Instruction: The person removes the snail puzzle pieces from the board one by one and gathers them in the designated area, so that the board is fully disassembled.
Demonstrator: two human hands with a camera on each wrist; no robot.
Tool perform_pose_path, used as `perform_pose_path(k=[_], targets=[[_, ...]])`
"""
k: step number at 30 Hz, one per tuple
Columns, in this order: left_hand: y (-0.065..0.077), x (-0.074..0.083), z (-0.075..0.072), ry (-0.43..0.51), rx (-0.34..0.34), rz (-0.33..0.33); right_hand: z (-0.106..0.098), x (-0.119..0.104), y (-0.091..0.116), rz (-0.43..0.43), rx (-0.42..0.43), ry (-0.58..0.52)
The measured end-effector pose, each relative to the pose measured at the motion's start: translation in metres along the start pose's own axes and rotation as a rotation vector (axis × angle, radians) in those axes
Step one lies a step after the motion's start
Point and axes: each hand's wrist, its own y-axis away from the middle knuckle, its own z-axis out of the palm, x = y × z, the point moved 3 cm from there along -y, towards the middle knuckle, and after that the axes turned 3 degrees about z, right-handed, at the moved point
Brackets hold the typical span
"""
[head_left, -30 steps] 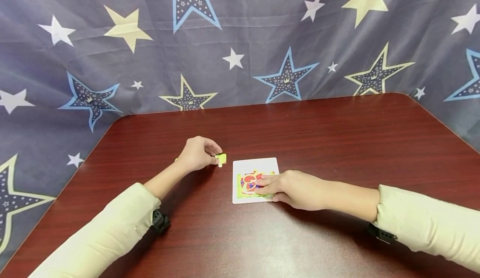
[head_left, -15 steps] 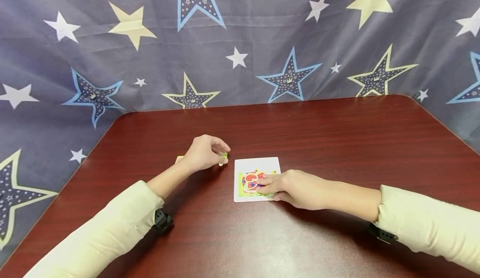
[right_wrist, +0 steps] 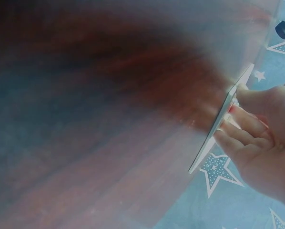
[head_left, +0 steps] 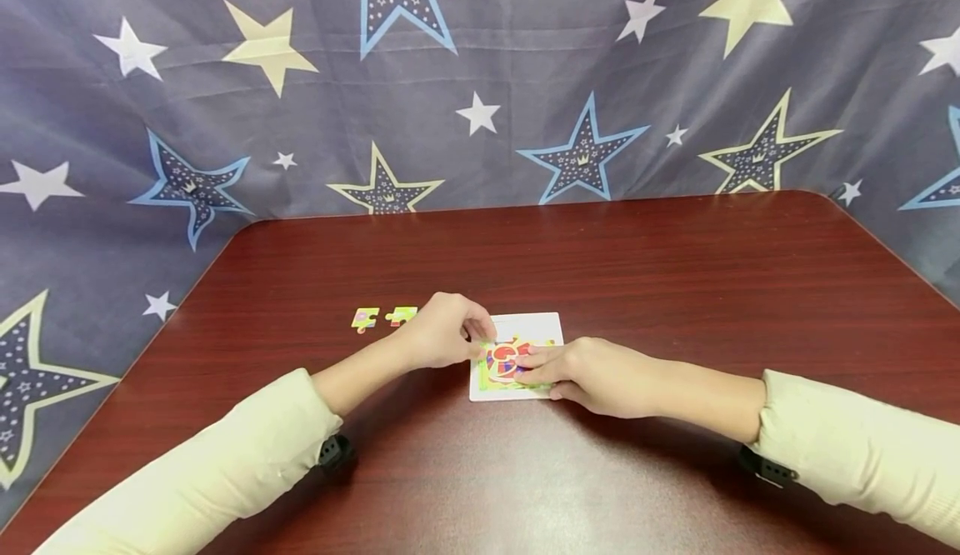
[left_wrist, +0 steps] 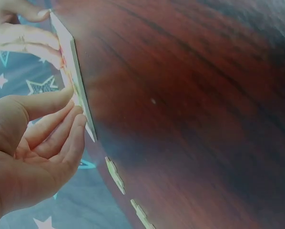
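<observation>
A square white puzzle board (head_left: 528, 324) lies flat on the table, with a partly filled red, blue and yellow-green picture (head_left: 498, 365) inside its border. My right hand (head_left: 600, 376) rests on the board's right part, fingers stretched over the picture and thumb by the near edge. At the board's left side is my left hand (head_left: 444, 332), its thumb and fingers pinching a yellow-green puzzle piece that they almost wholly hide. In the left wrist view the left fingertips (left_wrist: 77, 110) are right at the board's surface. Two loose puzzle pieces, one (head_left: 365, 318) left of the other (head_left: 402, 315), lie beyond the left forearm.
The dark red wooden table (head_left: 600, 255) reaches back to a grey-blue curtain (head_left: 495, 55) printed with stars. Black straps (head_left: 335, 452) circle both wrists at the pale sleeves (head_left: 225, 447).
My left hand has carried its puzzle piece right and nearer, from beside the board to its left side, uncovering the two loose pieces. The right hand stays on the board.
</observation>
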Motion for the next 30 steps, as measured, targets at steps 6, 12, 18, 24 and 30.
perform_pose_path(k=[6, 12, 18, 24, 30], targets=[[-0.0010, 0.0038, 0.0024, -0.021, -0.006, 0.036, 0.0003, -0.0002, 0.0000, 0.006, -0.004, 0.001], [-0.0029, 0.0075, 0.0019, 0.007, -0.007, -0.006, 0.0004, -0.0004, -0.0003, -0.003, -0.002, 0.007], [-0.0019, 0.0099, 0.0012, 0.004, 0.002, -0.016, 0.0010, 0.0002, 0.0000, 0.004, -0.002, 0.006], [0.0009, 0.0072, 0.0032, 0.060, -0.001, -0.048, 0.0014, -0.0001, 0.0003, 0.004, -0.001, 0.001], [0.0055, 0.0064, 0.0027, 0.097, -0.002, -0.074, 0.0001, -0.0006, 0.0005, 0.011, -0.002, 0.001]])
